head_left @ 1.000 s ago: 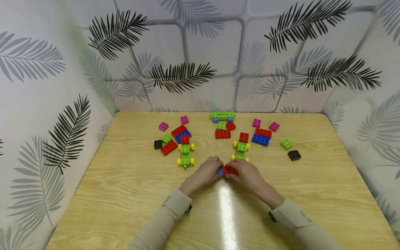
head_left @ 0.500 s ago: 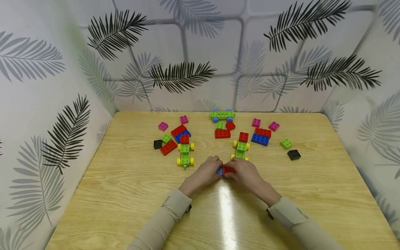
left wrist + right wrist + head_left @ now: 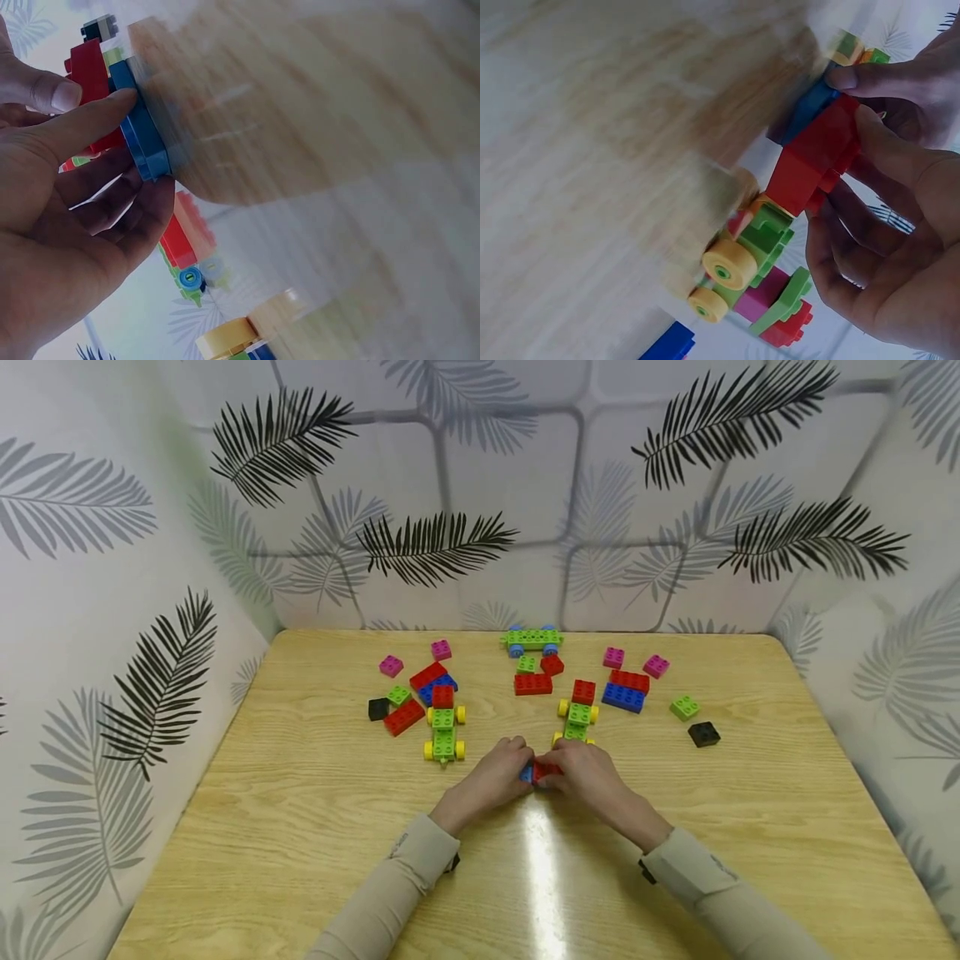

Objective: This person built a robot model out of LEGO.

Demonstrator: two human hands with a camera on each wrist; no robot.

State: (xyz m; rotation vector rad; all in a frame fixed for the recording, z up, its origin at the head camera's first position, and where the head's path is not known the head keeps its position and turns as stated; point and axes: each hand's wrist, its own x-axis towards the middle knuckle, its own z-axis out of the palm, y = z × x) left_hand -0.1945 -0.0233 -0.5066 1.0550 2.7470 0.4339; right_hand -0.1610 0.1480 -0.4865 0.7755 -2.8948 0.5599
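Note:
At the middle of the table, my left hand (image 3: pixel 491 777) holds a blue brick (image 3: pixel 146 139) between thumb and fingers, low over the wood or on it. My right hand (image 3: pixel 592 777) pinches a long red brick (image 3: pixel 814 154) by its sides. The red brick overlaps the top of the blue one and sticks out to the right. Whether their studs are fully pressed together cannot be seen. Just beyond the right hand stands a green car with yellow wheels (image 3: pixel 578 713), partly hidden by the fingers. A matching green car (image 3: pixel 444 735) stands left of the hands.
Loose bricks lie at the back left, including a black brick (image 3: pixel 378 709) and a pink brick (image 3: pixel 391 666). A green base with blue wheels (image 3: pixel 533 640) stands at the back edge. Right of it are a blue brick (image 3: pixel 623 697), a green brick (image 3: pixel 685 707) and a black brick (image 3: pixel 704 733).
My right hand has shifted slightly left with the red brick, closer to the left hand. The left hand keeps its hold on the blue brick in the same place.

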